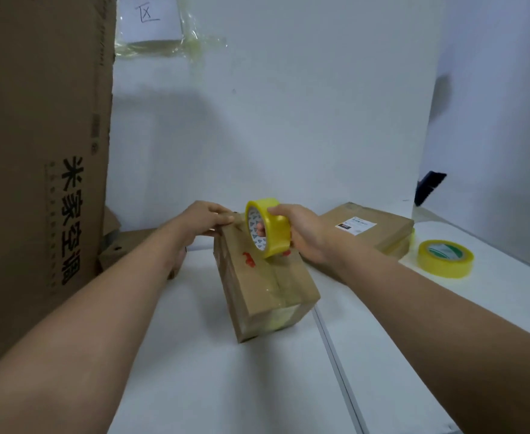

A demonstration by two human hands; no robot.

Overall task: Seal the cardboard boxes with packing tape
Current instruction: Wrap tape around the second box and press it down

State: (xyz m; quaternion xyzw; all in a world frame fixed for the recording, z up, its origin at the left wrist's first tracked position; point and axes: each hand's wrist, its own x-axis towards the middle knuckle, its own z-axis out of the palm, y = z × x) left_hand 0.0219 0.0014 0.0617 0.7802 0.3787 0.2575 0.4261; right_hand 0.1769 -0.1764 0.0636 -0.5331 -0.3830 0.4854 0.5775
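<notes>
Your right hand (301, 233) is wrapped around the yellow tape roll (268, 227), fingers hooked through its core, holding it upright on top of the small cardboard box (267, 283) on the white table (194, 371). Your left hand (207, 219) pinches down on the box's far left edge, fingers curled over it.

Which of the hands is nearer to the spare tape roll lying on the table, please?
Right. The right hand holds another roll beside the spare tape roll; the left hand is farther, across the small box.
</notes>
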